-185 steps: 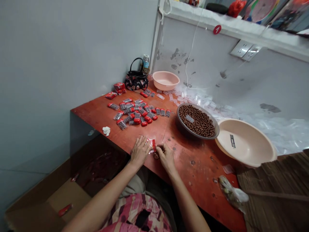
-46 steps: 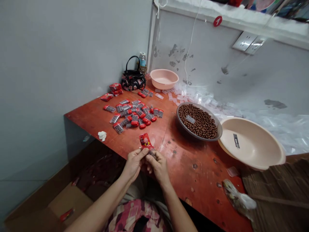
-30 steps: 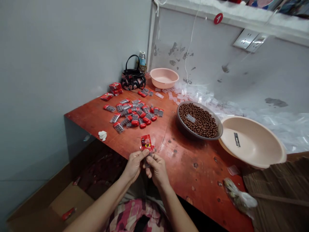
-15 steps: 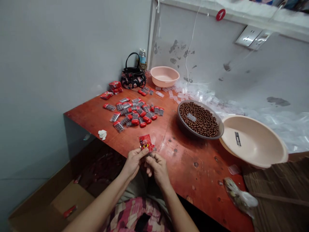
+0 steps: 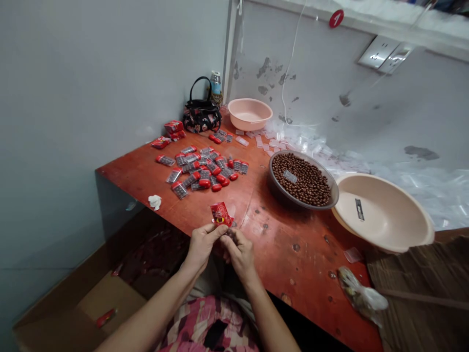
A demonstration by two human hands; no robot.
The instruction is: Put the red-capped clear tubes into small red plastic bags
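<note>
Over the table's front edge, my left hand (image 5: 201, 244) pinches a small red printed packet (image 5: 221, 214). My right hand (image 5: 240, 249) meets it at the packet's lower end, its fingers closed on a small dark-filled clear pack (image 5: 230, 233), mostly hidden by the fingers. Beyond the hands lies a loose group of small clear packs with red caps and dark balls inside (image 5: 191, 167). To the right, a grey bowl (image 5: 334, 198) holds many brown balls (image 5: 308, 183), with a clear pack (image 5: 290, 176) lying on top of them.
On the red table (image 5: 271, 249) stand a large pale basin (image 5: 395, 210), a smaller pink basin (image 5: 250, 115) and a floral handbag (image 5: 202, 117). Red packets (image 5: 174, 128) are stacked at the left. Crumpled tissue (image 5: 154, 202), a knotted plastic bag (image 5: 361, 293) and cardboard (image 5: 425, 288) lie nearer. An open carton (image 5: 110, 298) sits below left.
The red packet has tipped slightly and sits a little lower between my hands. Both hands keep their grip, and the view has shifted slightly.
</note>
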